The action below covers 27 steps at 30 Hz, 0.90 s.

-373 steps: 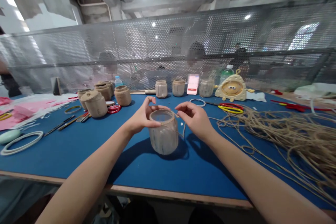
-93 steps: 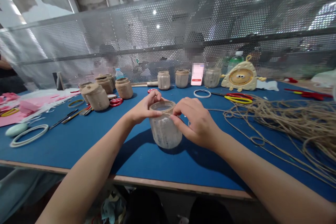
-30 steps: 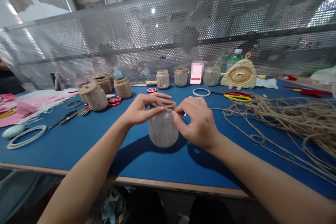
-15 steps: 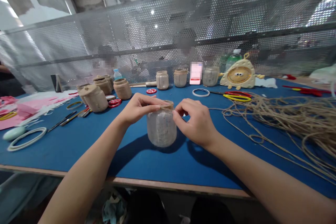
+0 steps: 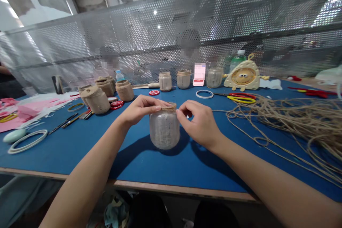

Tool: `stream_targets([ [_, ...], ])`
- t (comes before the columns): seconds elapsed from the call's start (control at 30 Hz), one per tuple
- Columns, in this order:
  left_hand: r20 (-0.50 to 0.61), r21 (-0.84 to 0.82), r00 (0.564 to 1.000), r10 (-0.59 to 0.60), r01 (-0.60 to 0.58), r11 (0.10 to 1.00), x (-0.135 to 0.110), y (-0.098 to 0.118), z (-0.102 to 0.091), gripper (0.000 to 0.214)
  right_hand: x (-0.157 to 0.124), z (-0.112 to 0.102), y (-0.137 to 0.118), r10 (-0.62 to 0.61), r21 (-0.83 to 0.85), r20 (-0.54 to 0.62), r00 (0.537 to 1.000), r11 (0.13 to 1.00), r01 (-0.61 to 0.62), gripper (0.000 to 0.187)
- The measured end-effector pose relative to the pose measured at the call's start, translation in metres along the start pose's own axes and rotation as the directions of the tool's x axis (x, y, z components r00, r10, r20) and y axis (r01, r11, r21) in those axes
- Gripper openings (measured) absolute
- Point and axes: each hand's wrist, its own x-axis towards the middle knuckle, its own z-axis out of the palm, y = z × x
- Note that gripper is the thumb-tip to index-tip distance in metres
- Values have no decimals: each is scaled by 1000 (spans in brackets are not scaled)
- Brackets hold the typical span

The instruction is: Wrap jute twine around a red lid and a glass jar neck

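Both hands (image 5: pixel 168 117) were on either side of a squat, translucent pale jar (image 5: pixel 164 130), apart from each other with the jar between them. The left hand (image 5: pixel 140 109) lay curled over the jar's rim from the left, its fingertips (image 5: pixel 162 107) reaching the top edge. The right hand (image 5: pixel 199 124) was at the right side, its bent fingers (image 5: pixel 178 112) pressed against the rim. A narrow band of tan jute twine (image 5: pixel 169 105) circled the rim under the left fingertips.

The jar stood upright near the front of a blue desk (image 5: pixel 66 156). To its right sprawled a large loose tangle of tan jute twine (image 5: pixel 301 121), with red-and-yellow-handled scissors (image 5: pixel 242 99) and a white ring (image 5: pixel 204 94) beyond the right hand. Further back stood a row of three pale jars (image 5: pixel 184 79) and a cream fan (image 5: pixel 242 78). To the left were twine-wrapped jars with lids (image 5: pixel 96 99), red lids (image 5: pixel 117 104), and pink paper (image 5: pixel 32 108). Blurred people sat behind a perforated metal screen (image 5: pixel 171 35).
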Motion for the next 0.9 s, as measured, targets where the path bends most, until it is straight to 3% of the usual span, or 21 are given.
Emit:
stream_targets([
  [0.63, 52, 68, 999, -4, 0, 998, 0, 6, 5, 21, -1, 1, 1, -4, -18, 18, 1000, 1000, 4, 15],
  [0.77, -11, 232, 996, -93, 93, 968, -2, 15, 13, 30, -2, 2, 0, -29, -19, 18, 999, 999, 30, 16],
  [0.9, -99, 500, 991, -95, 132, 856, -3, 23, 22, 36, -3, 3, -2, -76, -21, 20, 997, 997, 77, 17],
])
